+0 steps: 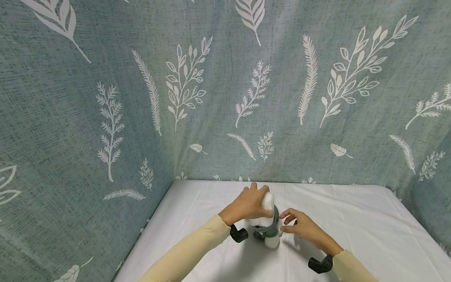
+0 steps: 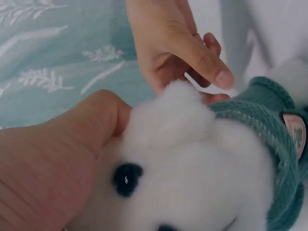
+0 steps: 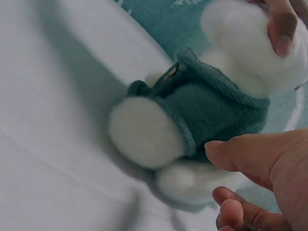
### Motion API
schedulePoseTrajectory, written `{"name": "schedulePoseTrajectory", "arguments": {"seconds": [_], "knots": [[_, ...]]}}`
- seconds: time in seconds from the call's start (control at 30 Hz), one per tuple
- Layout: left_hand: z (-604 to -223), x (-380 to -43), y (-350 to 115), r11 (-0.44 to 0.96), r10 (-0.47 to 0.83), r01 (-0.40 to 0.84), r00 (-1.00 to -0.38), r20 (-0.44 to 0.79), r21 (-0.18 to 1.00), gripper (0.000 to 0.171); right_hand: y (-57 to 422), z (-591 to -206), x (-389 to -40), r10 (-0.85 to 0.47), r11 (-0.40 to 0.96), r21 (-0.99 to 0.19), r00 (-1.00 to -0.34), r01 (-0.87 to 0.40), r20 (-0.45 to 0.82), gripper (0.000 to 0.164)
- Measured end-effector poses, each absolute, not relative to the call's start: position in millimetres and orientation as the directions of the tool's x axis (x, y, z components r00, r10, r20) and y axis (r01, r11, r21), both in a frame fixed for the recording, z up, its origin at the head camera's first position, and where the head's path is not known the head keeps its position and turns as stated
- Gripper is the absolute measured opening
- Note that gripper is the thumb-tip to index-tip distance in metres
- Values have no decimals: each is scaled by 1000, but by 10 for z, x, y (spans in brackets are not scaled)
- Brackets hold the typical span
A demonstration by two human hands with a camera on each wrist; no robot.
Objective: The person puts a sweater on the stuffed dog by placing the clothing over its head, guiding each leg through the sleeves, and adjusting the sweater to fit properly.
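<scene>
A white plush toy (image 1: 268, 202) in a green knitted sweater (image 3: 216, 110) is on the white table, a little right of the middle in the head view. My left hand (image 1: 249, 203) grips its head from above, thumb on one side and fingers over the other. Dark eyes and a small label (image 2: 294, 130) on the sweater show in the left wrist view. Beside the toy's back is my right hand (image 1: 305, 228), its fingers loosely bent. In the right wrist view that hand's thumb (image 3: 231, 153) lies right at the sweater's lower edge.
White cloth (image 1: 204, 199) covers the table, with a few creases. Grey-green curtains (image 1: 215, 94) with white leaf prints hang behind it and along the sides. A black wrist camera (image 1: 239, 234) sits on the left wrist, and another camera (image 1: 320, 264) on the right.
</scene>
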State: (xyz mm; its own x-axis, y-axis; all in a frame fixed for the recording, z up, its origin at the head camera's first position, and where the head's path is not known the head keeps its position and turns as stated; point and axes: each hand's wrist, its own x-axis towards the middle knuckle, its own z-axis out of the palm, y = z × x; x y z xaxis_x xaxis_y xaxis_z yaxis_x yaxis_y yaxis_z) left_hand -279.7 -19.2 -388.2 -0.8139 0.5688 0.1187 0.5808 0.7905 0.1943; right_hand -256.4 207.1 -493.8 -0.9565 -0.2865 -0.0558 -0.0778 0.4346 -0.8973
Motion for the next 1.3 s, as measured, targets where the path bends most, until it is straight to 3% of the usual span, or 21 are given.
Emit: {"name": "schedulePoseTrajectory", "arguments": {"seconds": [0.3,0.6,0.7,0.93,1.17,1.3], "knots": [[-3855,-2977,-387,609,708,690,-695,125,391,46,2101,-4885,-2609,-270,436,-898,-960,-51,-77,35],[-3810,-3158,-611,388,887,792,-460,43,472,53,2045,-4808,-2581,-227,430,-903,-969,-11,-96,25],[-3818,-3197,-663,357,905,781,-425,17,513,55,2007,-4792,-2590,-228,420,-907,-969,-12,-93,26],[-3912,-3198,-689,420,879,754,-477,-19,505,52,1905,-4817,-2605,-217,445,-895,-970,0,-109,28],[-3944,-3099,-608,482,837,770,-545,40,418,51,1814,-4838,-2626,-155,495,-868,-981,25,-117,43],[-3955,-3075,-590,510,816,763,-575,57,398,53,1781,-4851,-2634,-139,491,-871,-983,35,-118,39]]}}
